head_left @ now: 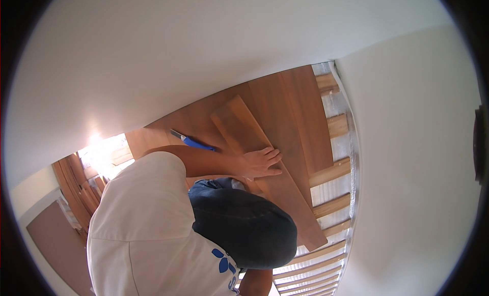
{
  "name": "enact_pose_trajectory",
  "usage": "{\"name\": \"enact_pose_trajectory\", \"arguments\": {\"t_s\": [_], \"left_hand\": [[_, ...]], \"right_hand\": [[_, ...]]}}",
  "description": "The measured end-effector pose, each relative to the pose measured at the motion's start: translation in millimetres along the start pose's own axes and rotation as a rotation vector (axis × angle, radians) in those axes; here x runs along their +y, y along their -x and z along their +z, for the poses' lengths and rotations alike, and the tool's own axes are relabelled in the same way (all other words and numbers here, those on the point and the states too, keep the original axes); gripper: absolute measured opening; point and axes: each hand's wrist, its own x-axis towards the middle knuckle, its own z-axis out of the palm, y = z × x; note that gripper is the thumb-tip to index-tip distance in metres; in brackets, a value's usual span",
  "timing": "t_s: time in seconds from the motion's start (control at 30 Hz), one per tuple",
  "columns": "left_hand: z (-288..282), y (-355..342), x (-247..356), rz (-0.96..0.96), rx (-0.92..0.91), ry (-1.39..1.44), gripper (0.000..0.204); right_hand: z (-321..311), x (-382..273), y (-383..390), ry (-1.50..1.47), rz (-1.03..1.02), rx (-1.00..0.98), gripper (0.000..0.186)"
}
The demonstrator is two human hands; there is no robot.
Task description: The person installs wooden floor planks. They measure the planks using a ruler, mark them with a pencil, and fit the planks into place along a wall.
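My left hand (pixel 262 162) lies on a loose brown floor plank (pixel 242 124), its fingers stretched out and somewhat spread over the plank's edge. The plank rests at a slant on top of boards that are laid side by side (pixel 300 113). My right forearm (pixel 257 283) shows only in part at the lower edge, below my bent knee, and the right hand itself is out of sight. Left of the plank lies a blue-handled tool (pixel 198 144) with a short dark end; its exact kind is hard to make out.
Wooden battens (pixel 331 209) over silvery foil sheeting run along the right, beside a white wall (pixel 407 143). Another pale wall (pixel 178 46) borders the boards on the far side. More brown boards (pixel 76 179) stand at the left near a bright opening (pixel 107 153).
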Motion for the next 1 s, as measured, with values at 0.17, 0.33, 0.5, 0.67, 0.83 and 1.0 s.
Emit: {"name": "enact_pose_trajectory", "arguments": {"t_s": [0.17,0.33,0.5,0.67,0.83,1.0], "left_hand": [[-6.0,13.1,1.1,0.043,-0.084,0.083,0.102],[-0.4,5.2,9.9,0.002,-0.075,0.083,0.100],[-14.4,3.3,8.8,-0.068,-0.129,0.177,0.093],[-22.8,-69.7,-31.5,-0.139,0.144,0.169,0.078],[-62.3,-161.9,-97.2,-0.251,0.296,-0.028,0.073],[-48.9,-179.0,-128.2,-0.277,0.337,-0.136,0.072]], "right_hand": [[17.3,-3.5,-0.9,-0.039,0.022,-0.012,0.073],[42.7,-4.1,-3.5,-0.101,0.045,-0.002,0.077],[61.2,-57.2,-5.1,-0.267,0.078,-0.063,0.077],[39.6,-76.9,17.5,-0.320,0.134,0.029,0.067],[42.3,-75.4,24.3,-0.333,0.088,0.094,0.069],[49.1,-85.8,25.1,-0.422,0.071,0.076,0.070]]}}
